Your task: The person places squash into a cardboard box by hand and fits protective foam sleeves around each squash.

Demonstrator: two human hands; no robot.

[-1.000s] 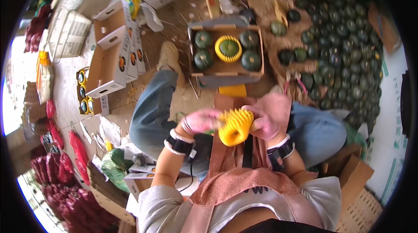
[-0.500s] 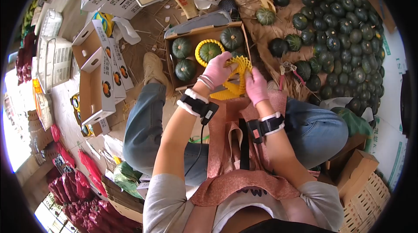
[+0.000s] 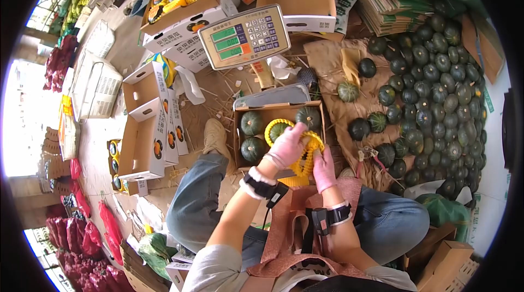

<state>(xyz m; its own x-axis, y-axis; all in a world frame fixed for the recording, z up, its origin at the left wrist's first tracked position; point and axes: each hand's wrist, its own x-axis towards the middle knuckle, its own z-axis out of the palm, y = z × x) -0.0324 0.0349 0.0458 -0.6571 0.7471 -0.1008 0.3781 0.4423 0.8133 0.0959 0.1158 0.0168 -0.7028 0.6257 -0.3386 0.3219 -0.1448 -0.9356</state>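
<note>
My left hand (image 3: pixel 286 147), in a pink glove, is closed on a yellow foam net (image 3: pixel 307 153). The pink-gloved right hand (image 3: pixel 324 170) pinches the same net from the other side. Just beyond my hands is an open cardboard box (image 3: pixel 238 155) with dark green squashes in it: one squash (image 3: pixel 251 123) at the back left, another squash (image 3: pixel 252 149) in front of it, and a third squash (image 3: pixel 309 118) at the back right. Between them, a squash (image 3: pixel 277 130) has a yellow foam net around it, partly hidden by my left hand.
Behind the box stands a weighing scale display (image 3: pixel 245 38). A large pile of squashes (image 3: pixel 436 101) covers the right side. Cardboard boxes (image 3: pixel 139 144) stand at the left; a filled box (image 3: pixel 185 5) stands at the back, a person's hand over it. Red-handled pruning shears (image 3: pixel 371 153) lie at right.
The view has tilted up, so the scene sits lower and more of the back shows. Both hands still hold the foam net, which now looks more bunched and looped between them.
</note>
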